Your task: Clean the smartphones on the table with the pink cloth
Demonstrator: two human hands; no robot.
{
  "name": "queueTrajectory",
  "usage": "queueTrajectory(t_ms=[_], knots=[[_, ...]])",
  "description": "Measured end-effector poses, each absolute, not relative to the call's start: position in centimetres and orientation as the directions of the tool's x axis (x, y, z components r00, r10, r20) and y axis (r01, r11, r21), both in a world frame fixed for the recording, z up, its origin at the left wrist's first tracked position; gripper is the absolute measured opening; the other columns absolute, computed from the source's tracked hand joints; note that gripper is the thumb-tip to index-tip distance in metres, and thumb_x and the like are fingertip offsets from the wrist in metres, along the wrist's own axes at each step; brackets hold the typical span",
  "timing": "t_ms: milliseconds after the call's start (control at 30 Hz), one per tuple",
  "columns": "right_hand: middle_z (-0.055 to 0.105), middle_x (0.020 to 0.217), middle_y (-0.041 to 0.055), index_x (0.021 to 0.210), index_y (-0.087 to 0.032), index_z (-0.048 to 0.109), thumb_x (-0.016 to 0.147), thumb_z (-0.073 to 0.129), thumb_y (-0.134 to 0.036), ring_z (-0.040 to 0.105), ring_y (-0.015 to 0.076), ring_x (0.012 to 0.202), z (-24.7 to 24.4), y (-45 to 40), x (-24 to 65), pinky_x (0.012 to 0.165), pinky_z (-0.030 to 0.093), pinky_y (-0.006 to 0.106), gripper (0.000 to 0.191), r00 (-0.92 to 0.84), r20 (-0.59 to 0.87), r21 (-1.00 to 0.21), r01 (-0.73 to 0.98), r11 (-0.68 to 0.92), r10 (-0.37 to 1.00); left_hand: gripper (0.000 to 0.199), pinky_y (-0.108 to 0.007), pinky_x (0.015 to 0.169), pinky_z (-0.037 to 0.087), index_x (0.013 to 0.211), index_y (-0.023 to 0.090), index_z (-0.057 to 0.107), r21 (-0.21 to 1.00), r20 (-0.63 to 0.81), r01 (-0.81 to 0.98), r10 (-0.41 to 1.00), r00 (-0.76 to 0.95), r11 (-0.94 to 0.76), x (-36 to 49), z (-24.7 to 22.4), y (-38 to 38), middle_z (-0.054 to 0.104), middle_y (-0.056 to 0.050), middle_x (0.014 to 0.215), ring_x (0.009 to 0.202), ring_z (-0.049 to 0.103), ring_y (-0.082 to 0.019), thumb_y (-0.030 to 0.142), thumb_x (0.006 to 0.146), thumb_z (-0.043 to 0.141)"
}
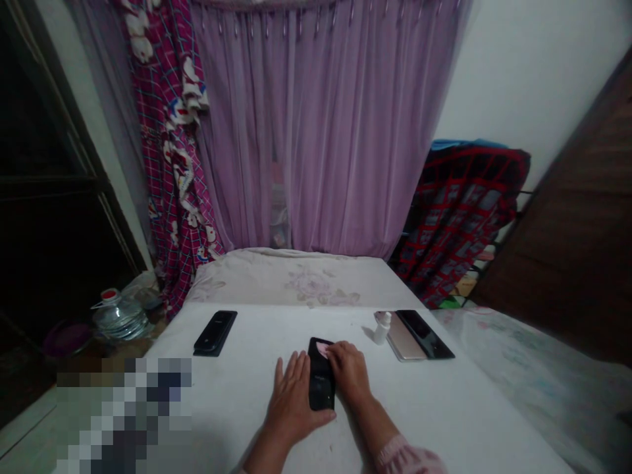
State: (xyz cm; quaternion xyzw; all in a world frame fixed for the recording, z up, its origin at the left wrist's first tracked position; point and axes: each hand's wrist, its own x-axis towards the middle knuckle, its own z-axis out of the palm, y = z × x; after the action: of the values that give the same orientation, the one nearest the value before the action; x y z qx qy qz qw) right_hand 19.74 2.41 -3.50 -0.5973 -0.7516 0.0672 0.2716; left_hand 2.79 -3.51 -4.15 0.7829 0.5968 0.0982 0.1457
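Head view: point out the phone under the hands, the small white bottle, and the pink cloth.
Black phone (pixel 321 393): head view, lower half of its visible face.
White bottle (pixel 382 329): head view, middle of its body.
Pink cloth (pixel 322 349): head view, its exposed corner.

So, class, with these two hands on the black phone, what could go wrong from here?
The black phone lies under the left hand and right hand on a white surface, so it could slip if pressed unevenly. The small white bottle stands upright against the rose-gold phone, so a knock could tip it onto that phone.
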Motion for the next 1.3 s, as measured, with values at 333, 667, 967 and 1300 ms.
queueTrajectory(t_ms=[333, 667, 967, 1300], knots=[[0.070, 0.088, 0.0094, 0.087, -0.019, 0.069, 0.088, 0.038, -0.038, 0.064, 0.0228, 0.084, -5.1, 1.2, 21.7, 0.077, 0.047, 0.032, 0.036, 0.111, 0.423, -0.684, 0.690, 0.237, 0.899, 0.097, -0.047, 0.118, -0.005, 0.150, 0.011, 0.018, 0.411, -0.028, 0.865, 0.944, 0.328, -0.288, 2.3, -3.2, -4.2, 0.014, -0.010, 0.157, 0.145, 0.007, -0.028, 0.053, 0.071, 0.056], [0.072, 0.085, 0.0080, 0.089, -0.020, 0.066, 0.083, 0.037, -0.049, 0.066, 0.0231, 0.078, -4.9, -1.3, 22.5, 0.072, 0.050, 0.031, 0.042, 0.176, 0.375, -0.806, 0.548, 0.226, 0.910, 0.092, -0.048, 0.118, 0.000, 0.148, 0.013, 0.027, 0.425, -0.107, 0.860, 0.928, 0.356, -0.281, 1.8, -0.9, -7.1, 0.020, -0.010, 0.157, 0.145, 0.011, -0.028, 0.040, 0.066, 0.059], [0.073, 0.097, 0.0094, 0.100, -0.019, 0.068, 0.081, 0.038, -0.049, 0.068, 0.0244, 0.087, -5.5, -2.0, 22.7, 0.078, 0.051, 0.034, 0.047, 0.187, 0.372, -0.816, 0.532, 0.225, 0.909, 0.076, -0.050, 0.118, 0.011, 0.145, 0.015, 0.033, 0.362, 0.107, 0.921, 0.988, 0.111, -0.142, 3.7, -3.1, -8.8, 0.032, -0.012, 0.152, 0.142, 0.025, -0.028, 0.045, 0.079, 0.055], [0.074, 0.089, 0.0073, 0.093, -0.020, 0.070, 0.080, 0.040, -0.049, 0.068, 0.0242, 0.081, -4.9, -3.0, 22.9, 0.073, 0.052, 0.033, 0.044, 0.122, 0.367, -0.820, 0.511, 0.259, 0.922, 0.058, -0.050, 0.116, 0.020, 0.140, 0.017, 0.040, 0.311, 0.224, 0.947, 0.974, 0.008, -0.079, 2.8, -4.7, -10.1, 0.043, -0.011, 0.146, 0.138, 0.034, -0.028, 0.041, 0.088, 0.046]])
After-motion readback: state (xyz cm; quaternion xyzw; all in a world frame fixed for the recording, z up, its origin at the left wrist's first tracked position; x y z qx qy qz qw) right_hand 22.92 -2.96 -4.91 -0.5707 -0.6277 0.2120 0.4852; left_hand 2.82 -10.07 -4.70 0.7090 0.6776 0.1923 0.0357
